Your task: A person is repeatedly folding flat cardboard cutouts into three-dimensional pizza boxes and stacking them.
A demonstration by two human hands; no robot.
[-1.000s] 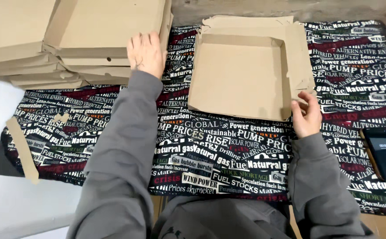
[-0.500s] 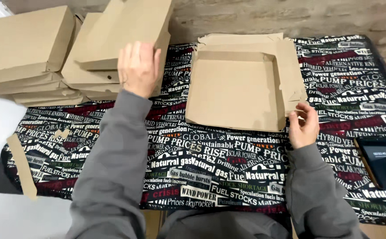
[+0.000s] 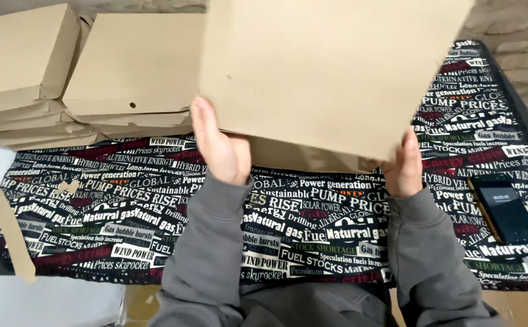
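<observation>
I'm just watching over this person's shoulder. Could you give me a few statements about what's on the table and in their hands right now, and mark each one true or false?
1. Both hands, the left hand and the right hand, hold one large flat cardboard piece. True.
2. The cardboard piece lies flat on the patterned cloth. False: it is lifted up towards the camera.
3. Folded cardboard boxes are stacked at the far left of the table. True.
4. A dark phone lies at the left edge of the cloth. False: it lies at the right edge.
5. A loose cardboard strip lies near the cloth's left edge. True.
</observation>
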